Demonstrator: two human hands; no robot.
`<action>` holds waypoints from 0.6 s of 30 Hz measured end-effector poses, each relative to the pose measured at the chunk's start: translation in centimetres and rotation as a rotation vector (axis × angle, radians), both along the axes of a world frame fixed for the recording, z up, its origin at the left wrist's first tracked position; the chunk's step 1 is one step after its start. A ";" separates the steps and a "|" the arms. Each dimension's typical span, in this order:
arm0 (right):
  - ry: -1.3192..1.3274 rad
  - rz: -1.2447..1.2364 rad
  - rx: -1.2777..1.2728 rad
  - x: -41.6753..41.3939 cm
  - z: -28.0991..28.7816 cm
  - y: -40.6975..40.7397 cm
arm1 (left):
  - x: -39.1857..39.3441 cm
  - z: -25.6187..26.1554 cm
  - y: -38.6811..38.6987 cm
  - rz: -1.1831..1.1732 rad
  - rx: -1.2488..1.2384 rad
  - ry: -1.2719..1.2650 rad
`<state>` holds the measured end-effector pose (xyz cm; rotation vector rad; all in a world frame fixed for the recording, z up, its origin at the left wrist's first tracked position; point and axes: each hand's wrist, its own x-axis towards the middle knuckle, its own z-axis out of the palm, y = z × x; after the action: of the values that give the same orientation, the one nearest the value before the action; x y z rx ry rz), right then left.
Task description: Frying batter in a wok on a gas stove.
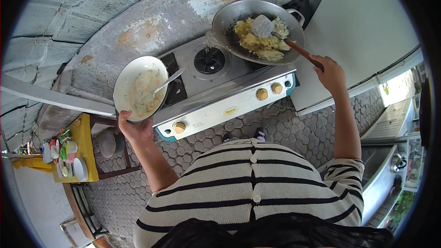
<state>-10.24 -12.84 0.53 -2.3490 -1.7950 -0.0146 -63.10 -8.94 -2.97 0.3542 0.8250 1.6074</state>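
My left hand (pixel 136 127) grips the rim of a white bowl (pixel 125 72), thumb over its inner edge. Pale batter (pixel 141 93) with green and orange bits lies in the bowl, and a metal spoon (pixel 170 81) leans out over its right side. In my right hand (pixel 329 72) is the wooden handle of a spatula (pixel 263 26). The spatula's flat perforated blade rests among yellow fried batter pieces (pixel 251 43) in a metal wok (pixel 227 24). That wok sits on the right side of a gas stove (pixel 237 105).
The stove's middle burner (pixel 209 60) is uncovered. A stained wall (pixel 165 31) runs behind it. To the right stands a large pale cabinet-like surface (pixel 361 41), with a black bag (pixel 301 3) by the wok. A yellow table (pixel 81 127) at left holds stacked plates (pixel 80 169).
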 end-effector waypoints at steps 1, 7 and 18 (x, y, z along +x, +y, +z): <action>0.007 -0.006 -0.028 -0.3 -0.4 -0.5 | -0.5 -0.5 0.3 -0.015 0.003 -0.003; -0.001 -0.040 -0.010 -2.1 -2.8 -0.9 | -2.1 -3.1 2.7 -0.060 0.000 -0.008; 0.019 -0.118 -0.069 -2.7 3.2 -2.6 | -2.4 -1.3 5.7 -0.146 0.029 -0.021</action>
<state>-12.95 -15.41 3.68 -2.4913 -1.6709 0.0540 -65.46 -3.20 -4.26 0.4082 0.7431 1.4859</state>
